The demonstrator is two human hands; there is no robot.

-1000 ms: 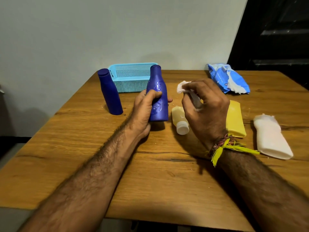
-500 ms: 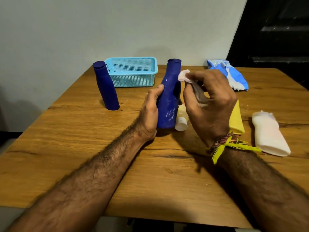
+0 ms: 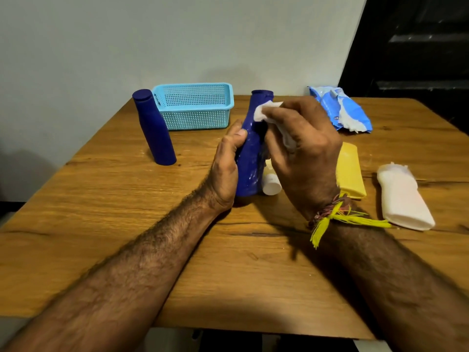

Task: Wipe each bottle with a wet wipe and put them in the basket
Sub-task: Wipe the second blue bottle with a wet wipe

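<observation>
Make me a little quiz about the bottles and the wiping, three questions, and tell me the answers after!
1. True or false: the blue basket already has a bottle in it.
2. Which hand holds the wet wipe? A) left hand B) right hand
3. How many dark blue bottles are there?

Key:
1. False, no bottle shows in it.
2. B; the left hand grips the bottle being wiped.
3. Two: that one and the standing bottle beside the basket.

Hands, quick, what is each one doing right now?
Left hand: grips the dark blue plastic bottle round its body.
Right hand: pinches the crumpled white wet wipe against that bottle's neck.
</observation>
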